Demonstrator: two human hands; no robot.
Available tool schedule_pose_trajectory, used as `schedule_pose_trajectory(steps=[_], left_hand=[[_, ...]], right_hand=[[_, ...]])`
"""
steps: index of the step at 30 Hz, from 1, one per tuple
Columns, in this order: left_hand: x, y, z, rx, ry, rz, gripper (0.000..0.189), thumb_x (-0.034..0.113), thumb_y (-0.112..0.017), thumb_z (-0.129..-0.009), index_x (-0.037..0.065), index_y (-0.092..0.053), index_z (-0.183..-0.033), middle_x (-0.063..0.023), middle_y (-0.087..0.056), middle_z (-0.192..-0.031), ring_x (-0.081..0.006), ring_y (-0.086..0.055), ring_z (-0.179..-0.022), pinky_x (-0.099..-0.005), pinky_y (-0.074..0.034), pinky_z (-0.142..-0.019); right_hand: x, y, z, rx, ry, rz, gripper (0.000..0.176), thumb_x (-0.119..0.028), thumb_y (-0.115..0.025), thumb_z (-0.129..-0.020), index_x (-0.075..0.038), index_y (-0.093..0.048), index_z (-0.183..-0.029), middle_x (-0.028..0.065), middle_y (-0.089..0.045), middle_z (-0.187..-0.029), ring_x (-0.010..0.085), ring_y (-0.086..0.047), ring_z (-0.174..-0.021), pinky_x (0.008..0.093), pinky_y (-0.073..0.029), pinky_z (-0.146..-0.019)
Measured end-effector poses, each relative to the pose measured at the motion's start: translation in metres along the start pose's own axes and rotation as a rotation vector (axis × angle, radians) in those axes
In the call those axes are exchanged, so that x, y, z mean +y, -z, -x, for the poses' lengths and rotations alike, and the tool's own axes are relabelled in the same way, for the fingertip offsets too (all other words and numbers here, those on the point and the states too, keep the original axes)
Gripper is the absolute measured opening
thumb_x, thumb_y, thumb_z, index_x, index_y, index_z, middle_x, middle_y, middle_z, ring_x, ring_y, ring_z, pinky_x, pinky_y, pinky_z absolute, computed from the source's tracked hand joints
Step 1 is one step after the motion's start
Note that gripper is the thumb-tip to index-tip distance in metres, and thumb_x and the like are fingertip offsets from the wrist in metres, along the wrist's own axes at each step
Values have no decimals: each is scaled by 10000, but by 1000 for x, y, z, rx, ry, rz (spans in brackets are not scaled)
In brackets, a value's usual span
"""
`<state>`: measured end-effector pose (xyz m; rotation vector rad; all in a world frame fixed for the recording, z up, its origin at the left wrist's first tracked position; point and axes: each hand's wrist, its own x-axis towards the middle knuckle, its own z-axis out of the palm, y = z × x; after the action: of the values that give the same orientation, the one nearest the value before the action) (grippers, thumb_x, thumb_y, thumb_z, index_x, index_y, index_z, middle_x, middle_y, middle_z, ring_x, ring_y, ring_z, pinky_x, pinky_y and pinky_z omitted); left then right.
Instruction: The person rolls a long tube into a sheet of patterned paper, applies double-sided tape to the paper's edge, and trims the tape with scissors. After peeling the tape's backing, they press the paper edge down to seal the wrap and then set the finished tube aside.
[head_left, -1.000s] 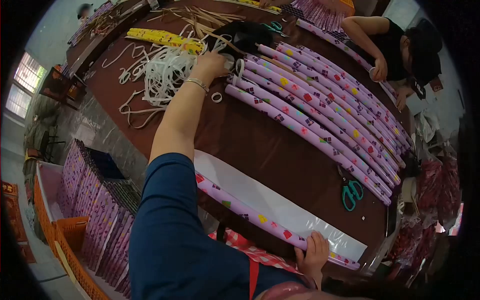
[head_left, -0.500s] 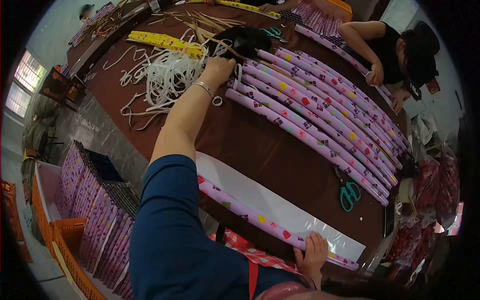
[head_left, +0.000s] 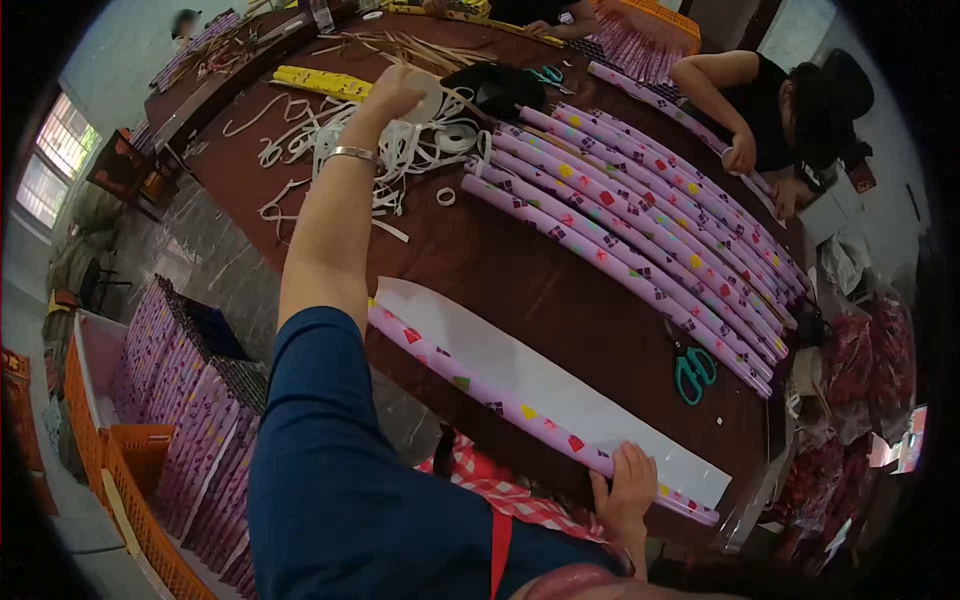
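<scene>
My left hand (head_left: 393,93), with a bracelet at the wrist, reaches over the far part of the table. Its fingers are closed on a pale, disc-like roll of tape (head_left: 426,100), held above a heap of white strips (head_left: 400,150). Close to my body lies a partly rolled sheet of lilac wrapping paper (head_left: 480,393) with a printed gift pattern, its white underside (head_left: 520,370) spread flat. Near the right end of that roll, my right hand (head_left: 625,482) grips it, fingers over the top and thumb on the near side.
Several finished lilac rolls (head_left: 620,235) lie side by side at centre right. Green-handled scissors (head_left: 693,375), yellow rolls (head_left: 318,82) and a black bag (head_left: 508,90) are on the brown table (head_left: 480,270). An orange crate (head_left: 130,490) stands lower left. A co-worker (head_left: 745,110) works opposite.
My left hand has moved away from beside the black bag, up and left, and a tape roll now shows in it. My right hand stays on the lilac roll.
</scene>
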<state>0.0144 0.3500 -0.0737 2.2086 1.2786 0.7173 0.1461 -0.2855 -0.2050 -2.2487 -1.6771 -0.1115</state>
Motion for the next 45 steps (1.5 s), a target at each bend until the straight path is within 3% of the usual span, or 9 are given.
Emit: schedule_pose_trajectory(steps=[3, 9, 11, 17, 20, 23, 30, 36, 45], left_hand=[[-36, 19, -15, 50, -70, -355, 533, 241, -696, -789, 9, -555, -1248, -160, -656, -1084, -240, -656, -933, -357, -539, -771], [-17, 44, 45, -124, -49, 500, 446, 297, -649, -816, 2, -617, -1149, -70, -663, -963, -174, -636, -784, -308, -518, -670], [4, 29, 83, -150, 45, 1061, 471, 333, -574, -942, 6, -533, -1279, -110, -574, -1238, -215, -566, -1128, -383, -483, -933], [78, -75, 197, -327, 185, 1352, 362, 385, -463, -1009, 73, -600, -1132, -73, -654, -993, -224, -659, -842, -400, -570, -731], [99, -141, 238, -1216, -3, 1862, 338, 374, -445, -1014, 88, -623, -988, 9, -523, -644, -107, -438, -551, -281, -404, -585], [128, -189, 278, -1421, 148, 2036, 345, 353, -446, -1011, 74, -649, -1028, 33, -469, -611, -95, -371, -530, -269, -328, -594], [194, -212, 325, -1082, 566, 1653, 339, 410, -467, -1006, 113, -623, -1054, -18, -609, -780, -180, -585, -682, -368, -505, -633], [185, -229, 334, -1250, 225, 1475, 416, 377, -477, -1012, 111, -487, -1332, -61, -587, -1227, -211, -594, -1118, -407, -512, -929], [185, -225, 341, -1287, 210, 1528, 283, 330, -528, -997, 115, -568, -1176, -67, -610, -1149, -175, -608, -1026, -357, -515, -861]], right_hand=[[1, -3, 0, 47, 30, 0, 473, -266, -726, -788, -16, -555, -1150, 178, -570, -1242, 393, -533, -1153, 566, -384, -972], [-1, -6, -1, 112, 21, 9, 479, -243, -746, -769, -22, -566, -1154, 168, -582, -1215, 370, -541, -1141, 529, -397, -982], [2, -11, 0, 127, 1, 15, 473, -252, -739, -776, -21, -568, -1152, 167, -583, -1208, 370, -543, -1132, 523, -403, -974], [2, -10, -3, 195, 42, -13, 440, -295, -730, -786, -25, -598, -1107, 146, -606, -1156, 340, -557, -1099, 501, -422, -953], [2, -8, -3, 217, 47, -57, 430, -298, -728, -790, -25, -605, -1099, 136, -623, -1125, 327, -569, -1089, 493, -427, -955], [1, -6, -3, 239, 49, -70, 418, -298, -727, -793, -25, -612, -1087, 127, -638, -1095, 317, -575, -1088, 491, -432, -956], [0, 0, -4, 285, 36, -169, 389, -203, -760, -750, -7, -618, -1054, 143, -631, -1064, 343, -573, -1064, 475, -453, -933], [6, -11, -6, 451, -268, -583, 532, -123, -611, -887, 50, -409, -1348, 240, -527, -1268, 370, -533, -1150, 432, -404, -995], [24, -5, -62, 564, -444, -555, 416, -178, -547, -967, 78, -464, -1284, 240, -590, -1142, 347, -604, -1015, 408, -473, -871]])
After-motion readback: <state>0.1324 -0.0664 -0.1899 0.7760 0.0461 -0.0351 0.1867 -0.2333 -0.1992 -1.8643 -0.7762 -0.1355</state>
